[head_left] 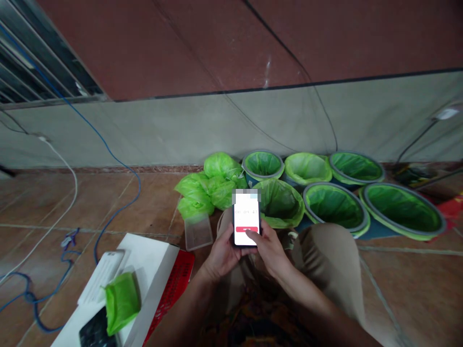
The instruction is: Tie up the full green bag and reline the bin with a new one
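Note:
A smartphone (246,218) with a lit white screen, timer digits and a red bar is held upright between both hands. My left hand (223,254) wraps its left side and lower edge. My right hand (268,246) grips the right side, its thumb over the red bar. Just beyond the phone stand several trash bins (336,205) lined with green bags, in two rows; one bag-lined bin (280,202) is partly covered by the phone. Left of the bins lie several puffed green plastic bags (195,193), bunched together.
At lower left is a white box (159,258) carrying a folded green bag (123,301), a white carton (101,277) and a dark object (97,330). A clear plastic tray (198,232) lies on the tiles. Blue cable (108,217) and white cable (68,168) cross the floor.

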### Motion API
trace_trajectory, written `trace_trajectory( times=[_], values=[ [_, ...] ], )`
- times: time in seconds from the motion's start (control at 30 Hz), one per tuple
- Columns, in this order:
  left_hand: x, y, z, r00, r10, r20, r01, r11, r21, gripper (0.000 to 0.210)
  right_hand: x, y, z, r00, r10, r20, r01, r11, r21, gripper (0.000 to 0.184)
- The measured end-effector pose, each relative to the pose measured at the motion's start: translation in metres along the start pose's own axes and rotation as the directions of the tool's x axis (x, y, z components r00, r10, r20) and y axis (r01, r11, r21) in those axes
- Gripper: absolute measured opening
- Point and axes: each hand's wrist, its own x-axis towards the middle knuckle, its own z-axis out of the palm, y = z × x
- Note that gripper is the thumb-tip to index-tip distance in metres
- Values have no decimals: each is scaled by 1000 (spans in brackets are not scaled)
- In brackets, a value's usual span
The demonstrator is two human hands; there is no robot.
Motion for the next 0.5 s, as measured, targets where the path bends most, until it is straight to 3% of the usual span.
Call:
trace_trajectory(
  times=[0.5],
  values=[
    [1, 1, 3, 1000, -16, -24, 16, 1000, -17, 42, 0, 2, 1, 1000, -22, -19, 21, 999, -32, 47]
  ],
)
